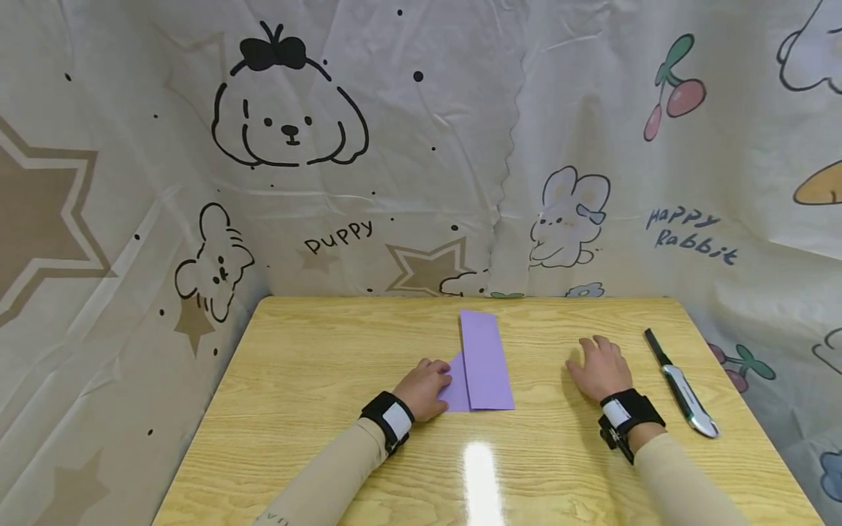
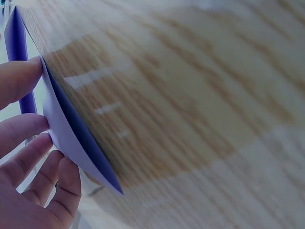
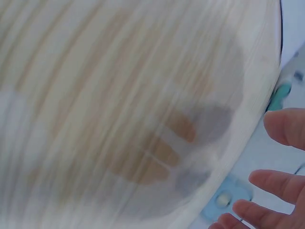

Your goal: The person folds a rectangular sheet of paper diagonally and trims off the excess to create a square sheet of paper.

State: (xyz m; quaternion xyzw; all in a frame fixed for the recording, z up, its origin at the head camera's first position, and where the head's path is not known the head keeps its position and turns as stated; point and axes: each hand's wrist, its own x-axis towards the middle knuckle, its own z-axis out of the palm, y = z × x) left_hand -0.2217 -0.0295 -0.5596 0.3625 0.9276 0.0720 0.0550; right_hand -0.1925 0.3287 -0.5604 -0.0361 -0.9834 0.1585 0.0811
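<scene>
A folded sheet of purple paper [image 1: 487,361] lies at the middle of the table, its tall strip overlapping a slanted flap [image 1: 455,387] on the left. My left hand [image 1: 424,389] is at this flap, thumb and fingertips touching its outer edge. In the left wrist view the flap [image 2: 71,133] bows up, with a dark gap under it. Farther right, my right hand [image 1: 600,369] hovers low over the wood, fingers spread and holding nothing. A utility knife [image 1: 684,394] with a black tip lies to the right of that hand.
The wood-grain table [image 1: 316,351] carries a bright light reflection near its front. Behind it and along the sides hangs a pale cloth [image 1: 395,146] printed with cartoon animals and stars. Each wrist wears a black strap [image 1: 388,422].
</scene>
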